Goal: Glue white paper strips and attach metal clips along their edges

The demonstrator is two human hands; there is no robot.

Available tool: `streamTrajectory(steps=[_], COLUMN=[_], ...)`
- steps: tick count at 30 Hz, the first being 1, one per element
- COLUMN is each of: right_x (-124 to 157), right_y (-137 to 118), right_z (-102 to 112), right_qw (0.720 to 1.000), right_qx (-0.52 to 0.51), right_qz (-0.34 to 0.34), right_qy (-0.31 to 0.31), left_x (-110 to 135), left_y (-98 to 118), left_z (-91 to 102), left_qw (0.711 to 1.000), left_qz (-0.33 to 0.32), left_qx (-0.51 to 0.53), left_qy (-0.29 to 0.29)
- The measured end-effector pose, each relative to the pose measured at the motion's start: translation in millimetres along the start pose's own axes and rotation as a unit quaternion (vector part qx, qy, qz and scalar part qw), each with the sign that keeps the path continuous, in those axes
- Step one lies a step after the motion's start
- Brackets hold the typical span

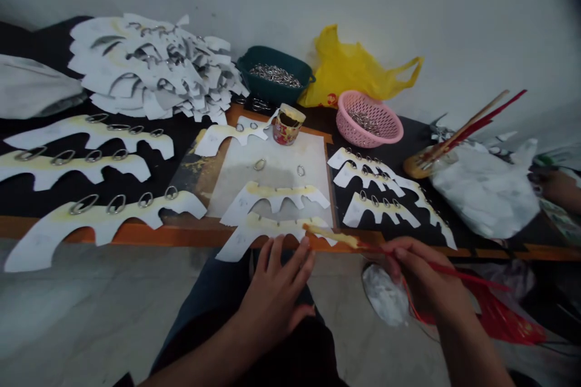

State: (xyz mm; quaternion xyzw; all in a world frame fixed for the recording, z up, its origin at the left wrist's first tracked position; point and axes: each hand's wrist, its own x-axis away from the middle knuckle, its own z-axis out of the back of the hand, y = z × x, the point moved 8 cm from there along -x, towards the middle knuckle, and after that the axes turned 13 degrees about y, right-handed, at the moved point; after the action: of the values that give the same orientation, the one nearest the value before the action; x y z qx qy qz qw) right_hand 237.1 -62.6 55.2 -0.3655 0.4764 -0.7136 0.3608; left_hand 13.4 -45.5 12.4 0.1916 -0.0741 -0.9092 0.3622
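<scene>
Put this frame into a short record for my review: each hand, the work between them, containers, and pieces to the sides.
Left hand: spread, fingertips at the near edge of the nearest white piece
Right hand: grips a red stick, its yellowish end over that piece; contact unclear
Beyond: a second white piece, then two loose metal rings
Containers: paper cup; dark green basin and pink basket, both holding metal items
Left side: three white pieces with rings; heaped pile behind
Right side: more ringed pieces
</scene>
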Motion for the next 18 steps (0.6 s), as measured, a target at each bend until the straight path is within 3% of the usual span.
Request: streamTrajectory(steps=[4,8,13,18], right_x=[0.2,2.7,-0.1,-2.3], right_y=[2.5,2.8,-2.8,-6.0], right_z=[4.2,-0.9,11.0,7.7], right_qw=[0.999,0.999,0.998,0.998], right_qx=[-0.029,-0.042,-0.019,-0.05], right_qz=[-0.014,-0.016,-0.008,-0.033], right_qy=[0.026,0.004,0.051,0.026], left_x=[-0.5,-0.5,0.8,2.1], left_y=[-0.2,0.0,-1.6,-2.8], left_z=[-2.0,-3.2,-3.3,-3.3], left_qw=[1.0,1.0,1.0,1.0], left_qz=[0.002,0.002,0.008,0.008], left_qx=[-0.008,-0.006,-0.008,0.002], left_qy=[-0.007,-0.016,-0.012,0.009])
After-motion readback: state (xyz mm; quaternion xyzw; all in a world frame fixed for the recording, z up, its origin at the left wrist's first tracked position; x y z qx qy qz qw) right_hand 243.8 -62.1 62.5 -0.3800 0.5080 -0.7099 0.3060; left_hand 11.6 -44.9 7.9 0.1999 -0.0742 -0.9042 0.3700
